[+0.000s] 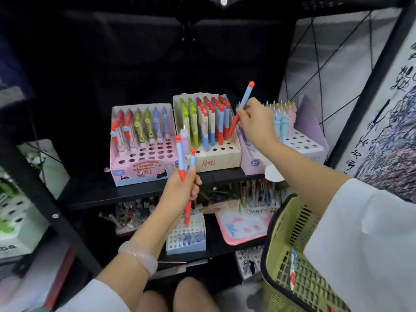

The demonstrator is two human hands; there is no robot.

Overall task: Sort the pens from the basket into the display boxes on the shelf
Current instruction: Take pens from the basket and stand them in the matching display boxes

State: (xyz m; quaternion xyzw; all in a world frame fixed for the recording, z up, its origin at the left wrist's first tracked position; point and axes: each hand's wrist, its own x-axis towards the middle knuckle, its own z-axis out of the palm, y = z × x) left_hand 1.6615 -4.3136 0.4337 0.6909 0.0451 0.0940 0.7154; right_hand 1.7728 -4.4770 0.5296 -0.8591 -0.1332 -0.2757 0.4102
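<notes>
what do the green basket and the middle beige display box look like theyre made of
Green slotted basket: looks like moulded plastic, matt, judging by its even grid of slots and the dark rim. Middle beige display box: probably cardboard, matt; it has flat folded walls, punched holes and a handwritten red price.

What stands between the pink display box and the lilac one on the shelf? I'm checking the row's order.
In the head view, the beige cardboard display box stands between them; the right hand lowers a red-and-blue pen into it.

Black shelf [139,192] carries three display boxes: beige box [216,162] central, pink box [144,170] left of it, lilac box [252,164] right
</notes>
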